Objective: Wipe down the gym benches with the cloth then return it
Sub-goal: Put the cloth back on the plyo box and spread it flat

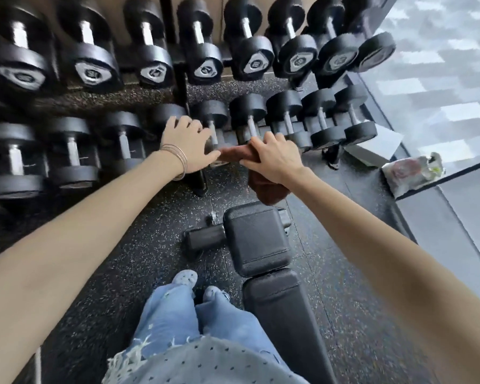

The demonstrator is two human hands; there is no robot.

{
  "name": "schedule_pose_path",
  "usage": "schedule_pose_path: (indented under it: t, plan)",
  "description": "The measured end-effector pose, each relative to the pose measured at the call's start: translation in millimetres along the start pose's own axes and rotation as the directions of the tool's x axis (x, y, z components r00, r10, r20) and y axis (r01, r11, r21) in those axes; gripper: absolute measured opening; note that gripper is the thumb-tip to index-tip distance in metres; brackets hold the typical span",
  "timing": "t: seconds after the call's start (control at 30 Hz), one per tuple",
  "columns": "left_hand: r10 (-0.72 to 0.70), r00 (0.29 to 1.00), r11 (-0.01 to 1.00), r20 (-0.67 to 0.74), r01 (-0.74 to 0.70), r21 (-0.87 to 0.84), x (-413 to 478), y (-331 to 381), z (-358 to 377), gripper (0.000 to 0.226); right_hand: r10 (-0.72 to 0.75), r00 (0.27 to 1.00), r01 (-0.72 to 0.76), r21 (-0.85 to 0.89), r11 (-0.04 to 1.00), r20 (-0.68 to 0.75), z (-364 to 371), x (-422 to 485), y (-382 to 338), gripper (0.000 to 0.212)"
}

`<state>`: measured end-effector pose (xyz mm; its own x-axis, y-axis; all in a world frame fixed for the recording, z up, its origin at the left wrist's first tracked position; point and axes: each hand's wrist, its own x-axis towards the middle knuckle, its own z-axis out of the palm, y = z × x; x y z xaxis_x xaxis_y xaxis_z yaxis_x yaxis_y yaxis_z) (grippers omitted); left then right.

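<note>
A brown cloth (266, 191) hangs between my hands, stretched out in front of the lower dumbbell row. My right hand (275, 156) grips its upper edge, and the rest droops under that wrist. My left hand (187, 146), with thin bangles at the wrist, pinches the cloth's left end with thumb and fingers. A black padded gym bench (257, 239) stands on the floor just below the cloth, its seat pad nearest the rack and its long back pad (286, 322) running toward me on the right of my legs.
A two-tier rack of black dumbbells (200, 51) fills the view ahead. A black bench foot bar (204, 239) sticks out left of the seat pad. At the right lie a white block (374, 146) and a crumpled packet (412, 173) by a glass wall. Speckled rubber flooring lies underfoot.
</note>
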<state>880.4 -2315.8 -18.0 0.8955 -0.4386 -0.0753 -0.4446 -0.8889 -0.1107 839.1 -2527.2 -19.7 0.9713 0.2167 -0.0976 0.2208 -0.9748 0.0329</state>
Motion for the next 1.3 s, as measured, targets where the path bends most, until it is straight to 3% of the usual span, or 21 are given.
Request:
schedule_pose_path:
  t: [0.63,1.1,1.3]
  plan:
    - [-0.444,0.896,0.893,0.021,0.444,-0.075,-150,-142,27,0.059,-0.443,0.896,0.441,-0.057,0.896,-0.024,-24,85,-173,0.056]
    - [-0.618,0.785,0.784,0.036,0.619,-0.050,-317,-280,51,0.060,-0.637,0.769,0.631,-0.098,0.770,-0.049,-40,95,-395,0.057]
    - [-0.652,0.753,0.754,0.082,0.656,-0.033,-397,-345,65,0.061,-0.657,0.750,0.651,-0.089,0.754,-0.075,-40,88,-497,0.056]
